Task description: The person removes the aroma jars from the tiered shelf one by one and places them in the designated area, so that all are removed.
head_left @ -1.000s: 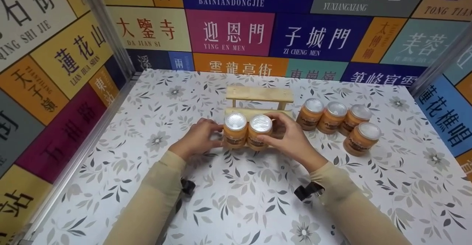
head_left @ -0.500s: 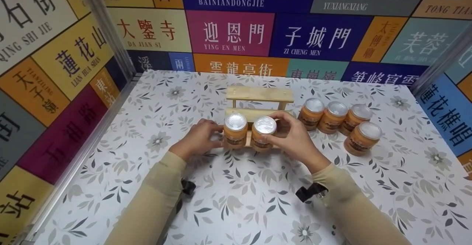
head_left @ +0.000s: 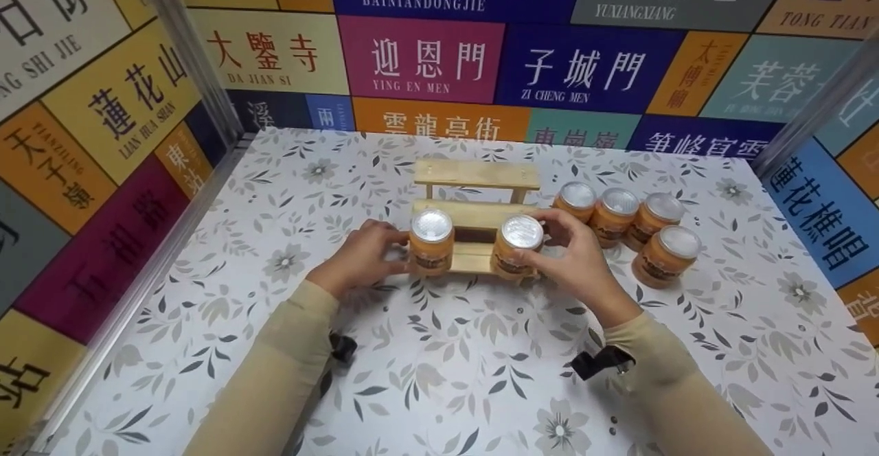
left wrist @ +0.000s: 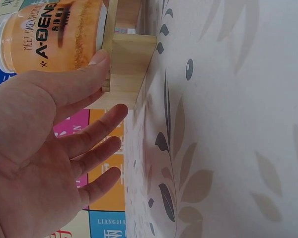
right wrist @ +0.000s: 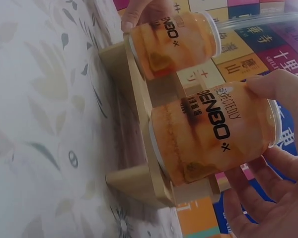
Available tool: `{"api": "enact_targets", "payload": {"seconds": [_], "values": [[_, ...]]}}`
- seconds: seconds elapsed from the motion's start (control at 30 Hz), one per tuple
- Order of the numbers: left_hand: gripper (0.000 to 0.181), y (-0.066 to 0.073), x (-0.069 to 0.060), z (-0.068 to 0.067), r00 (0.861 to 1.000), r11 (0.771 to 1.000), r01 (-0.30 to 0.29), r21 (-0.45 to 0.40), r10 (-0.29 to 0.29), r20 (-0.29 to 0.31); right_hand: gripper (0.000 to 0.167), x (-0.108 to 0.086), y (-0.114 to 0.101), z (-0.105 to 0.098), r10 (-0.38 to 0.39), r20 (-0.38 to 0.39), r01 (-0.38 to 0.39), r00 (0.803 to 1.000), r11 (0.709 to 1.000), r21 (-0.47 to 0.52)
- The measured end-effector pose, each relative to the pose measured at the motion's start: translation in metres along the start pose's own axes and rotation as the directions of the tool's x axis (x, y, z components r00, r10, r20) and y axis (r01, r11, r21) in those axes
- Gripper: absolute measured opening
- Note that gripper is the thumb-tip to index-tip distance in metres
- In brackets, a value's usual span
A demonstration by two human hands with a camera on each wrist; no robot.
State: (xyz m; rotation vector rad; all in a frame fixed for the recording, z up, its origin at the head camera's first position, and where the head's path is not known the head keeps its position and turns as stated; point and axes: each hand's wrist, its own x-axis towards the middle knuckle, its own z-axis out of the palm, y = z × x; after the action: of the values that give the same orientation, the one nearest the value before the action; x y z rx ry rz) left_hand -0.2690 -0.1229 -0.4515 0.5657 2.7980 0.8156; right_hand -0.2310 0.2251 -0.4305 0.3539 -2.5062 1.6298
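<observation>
A stepped wooden stand (head_left: 477, 176) carries two orange labelled jars with shiny lids on its lowest step. My right hand (head_left: 582, 264) holds the right jar (head_left: 511, 260) at the step's right end, thumb in front and fingers behind. In the right wrist view this jar (right wrist: 213, 131) stands upright on the board or just touches it. At the left end, my left hand (head_left: 360, 257) is beside the left jar (head_left: 431, 253). In the left wrist view its thumb touches the jar's base and the step's edge, while the other fingers extend loosely. A gap separates the jars.
Several similar jars stand right of the stand: three in a row (head_left: 613, 217), one closer to me (head_left: 666, 255). The nearest of the row is partly behind my right hand. Sign-printed walls (head_left: 419, 58) enclose the floral-covered table (head_left: 446, 360).
My right hand has slid the right jar rightward along the lowest step, away from the left jar. The left hand and left jar stay in place. The head view has shifted slightly.
</observation>
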Motion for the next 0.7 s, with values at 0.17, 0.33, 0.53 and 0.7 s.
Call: {"api": "enact_targets", "payload": {"seconds": [0.17, 0.33, 0.53, 0.7], "values": [[0.065, 0.000, -0.001, 0.001, 1.000, 1.000, -0.006, 0.011, 0.006, -0.006, 0.059, -0.006, 0.004, -0.016, -0.010, -0.026, 0.008, 1.000, 0.997, -0.076], [0.063, 0.000, -0.001, 0.001, 1.000, 0.999, -0.017, 0.031, 0.017, -0.006, 0.058, -0.011, 0.006, -0.032, 0.013, -0.047, -0.018, 0.999, 0.994, -0.110], [0.064, 0.001, 0.001, 0.000, 1.000, 1.000, 0.005, 0.012, -0.005, 0.002, 0.057, -0.015, 0.007, -0.053, 0.045, -0.053, -0.056, 0.998, 0.976, -0.210], [0.066, 0.001, 0.001, 0.001, 1.000, 1.000, 0.023, 0.009, -0.023, 0.009, 0.059, -0.018, 0.012, -0.068, 0.040, -0.054, -0.051, 0.998, 0.972, -0.229]]}}
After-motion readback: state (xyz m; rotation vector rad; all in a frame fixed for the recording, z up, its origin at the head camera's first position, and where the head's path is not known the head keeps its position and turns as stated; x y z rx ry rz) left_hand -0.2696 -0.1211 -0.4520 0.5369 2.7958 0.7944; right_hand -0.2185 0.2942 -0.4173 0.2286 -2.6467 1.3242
